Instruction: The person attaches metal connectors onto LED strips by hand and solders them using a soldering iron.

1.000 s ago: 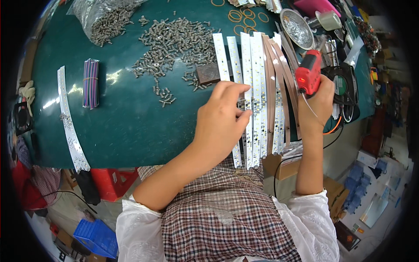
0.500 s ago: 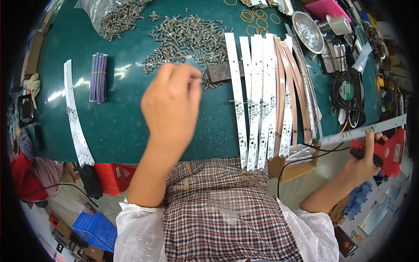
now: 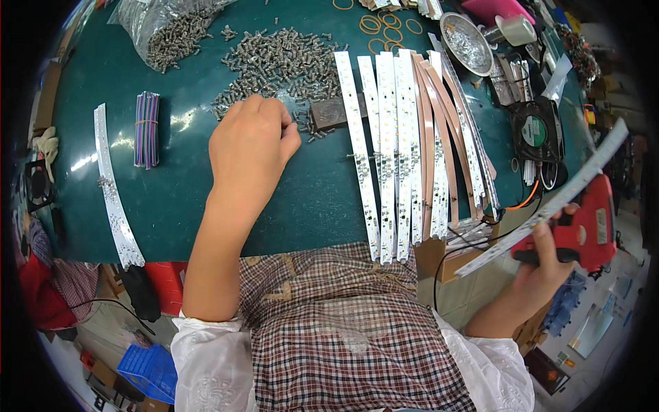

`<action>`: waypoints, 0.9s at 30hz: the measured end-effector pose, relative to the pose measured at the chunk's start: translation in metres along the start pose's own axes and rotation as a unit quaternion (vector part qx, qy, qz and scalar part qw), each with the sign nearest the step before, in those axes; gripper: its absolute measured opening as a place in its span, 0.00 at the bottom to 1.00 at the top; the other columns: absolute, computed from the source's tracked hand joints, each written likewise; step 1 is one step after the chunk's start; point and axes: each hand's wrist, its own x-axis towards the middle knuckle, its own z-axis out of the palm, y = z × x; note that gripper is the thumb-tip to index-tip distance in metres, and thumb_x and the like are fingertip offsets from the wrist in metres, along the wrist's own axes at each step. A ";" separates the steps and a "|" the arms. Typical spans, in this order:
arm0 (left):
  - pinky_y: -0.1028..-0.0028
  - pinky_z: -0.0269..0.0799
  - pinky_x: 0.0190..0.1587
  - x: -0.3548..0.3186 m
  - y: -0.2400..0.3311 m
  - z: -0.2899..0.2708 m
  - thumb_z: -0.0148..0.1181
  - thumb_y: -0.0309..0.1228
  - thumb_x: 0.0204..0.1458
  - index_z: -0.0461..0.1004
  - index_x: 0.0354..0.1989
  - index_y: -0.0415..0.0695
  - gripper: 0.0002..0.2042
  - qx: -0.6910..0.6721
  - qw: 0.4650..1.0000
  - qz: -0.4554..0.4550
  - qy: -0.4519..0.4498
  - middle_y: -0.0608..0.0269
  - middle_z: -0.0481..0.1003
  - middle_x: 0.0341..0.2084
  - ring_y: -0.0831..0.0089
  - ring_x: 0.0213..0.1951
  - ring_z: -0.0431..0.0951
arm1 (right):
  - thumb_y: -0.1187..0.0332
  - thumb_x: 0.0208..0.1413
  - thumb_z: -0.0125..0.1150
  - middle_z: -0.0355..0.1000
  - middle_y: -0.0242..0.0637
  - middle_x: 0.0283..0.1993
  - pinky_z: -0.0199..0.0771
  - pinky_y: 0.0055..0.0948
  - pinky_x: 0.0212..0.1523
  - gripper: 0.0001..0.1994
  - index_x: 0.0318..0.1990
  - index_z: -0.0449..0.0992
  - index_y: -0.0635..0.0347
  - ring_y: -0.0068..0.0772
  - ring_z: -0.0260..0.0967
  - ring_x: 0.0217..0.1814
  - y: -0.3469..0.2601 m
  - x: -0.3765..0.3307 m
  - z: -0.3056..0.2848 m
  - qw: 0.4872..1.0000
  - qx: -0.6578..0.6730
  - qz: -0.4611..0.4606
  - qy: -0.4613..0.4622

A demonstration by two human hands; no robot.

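My left hand (image 3: 248, 147) is closed over the near edge of a pile of small metal connectors (image 3: 280, 60). Its fingertips are hidden, so whatever they pinch cannot be made out. Off the table's right front corner, my right hand (image 3: 549, 264) grips a red and black hand tool (image 3: 596, 226). A white LED strip board (image 3: 511, 240) slants upward under its thumb. Between my hands lies a row of similar white LED boards (image 3: 388, 165), some turned with their copper-coloured backs (image 3: 439, 103) showing. A dark metal block (image 3: 329, 115) touches the pile's right side.
On the left are a rubber-banded wire bundle (image 3: 147, 130) and a single LED board (image 3: 113, 185). A clear bag of connectors (image 3: 168, 38), rubber bands (image 3: 381, 24), a metal bowl (image 3: 467, 44) and a solder spool (image 3: 516, 31) stand farther back. A black fan (image 3: 539, 130) sits at right.
The LED board in my right hand has swung to a steeper slant, and the tool has shifted left. My left hand stays by the connectors. The whole view has shifted slightly.
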 end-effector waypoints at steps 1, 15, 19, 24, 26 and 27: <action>0.71 0.70 0.33 0.000 0.000 0.000 0.68 0.26 0.42 0.76 0.27 0.42 0.06 -0.001 1.000 0.002 0.001 0.65 0.74 0.24 0.71 0.28 0.74 | 0.84 0.44 0.62 0.66 0.36 0.49 0.66 0.25 0.51 0.26 0.54 0.66 0.66 0.26 0.66 0.49 -0.002 -0.007 0.005 0.999 -0.004 0.040 -0.020; 0.78 0.79 0.34 -0.037 0.055 -0.012 0.58 0.18 0.52 0.74 0.37 0.36 0.05 -0.725 0.638 -0.215 -0.147 0.57 0.78 0.30 0.76 0.32 0.80 | 0.85 0.48 0.63 0.70 0.32 0.39 0.71 0.17 0.35 0.22 0.50 0.65 0.66 0.17 0.70 0.34 -0.006 -0.036 0.102 0.958 0.085 0.196 -0.191; 0.76 0.79 0.35 -0.040 0.065 -0.011 0.59 0.21 0.53 0.75 0.38 0.35 0.05 -0.731 0.601 -0.263 -0.189 0.53 0.79 0.33 0.75 0.32 0.80 | 0.87 0.41 0.64 0.71 0.37 0.32 0.71 0.20 0.32 0.25 0.49 0.64 0.68 0.21 0.71 0.29 -0.004 -0.038 0.113 0.946 0.083 0.239 -0.204; 0.76 0.79 0.37 -0.041 0.065 -0.010 0.59 0.22 0.55 0.76 0.39 0.36 0.06 -0.725 0.600 -0.281 -0.188 0.54 0.80 0.33 0.74 0.32 0.80 | 0.87 0.41 0.64 0.72 0.37 0.31 0.70 0.18 0.30 0.24 0.48 0.65 0.67 0.20 0.71 0.29 0.000 -0.039 0.116 0.940 0.081 0.245 -0.224; 0.76 0.79 0.38 -0.041 0.065 -0.009 0.59 0.23 0.55 0.76 0.40 0.36 0.06 -0.723 0.599 -0.291 -0.182 0.55 0.79 0.33 0.75 0.32 0.80 | 0.87 0.42 0.64 0.72 0.36 0.31 0.70 0.18 0.30 0.23 0.47 0.65 0.67 0.19 0.70 0.29 0.000 -0.040 0.117 0.941 0.085 0.243 -0.221; 0.76 0.79 0.38 -0.041 0.065 -0.009 0.59 0.23 0.55 0.76 0.40 0.36 0.06 -0.723 0.599 -0.291 -0.181 0.55 0.79 0.33 0.75 0.32 0.80 | 0.87 0.42 0.64 0.72 0.36 0.31 0.69 0.17 0.30 0.23 0.47 0.65 0.67 0.19 0.70 0.29 0.000 -0.041 0.117 0.942 0.090 0.241 -0.218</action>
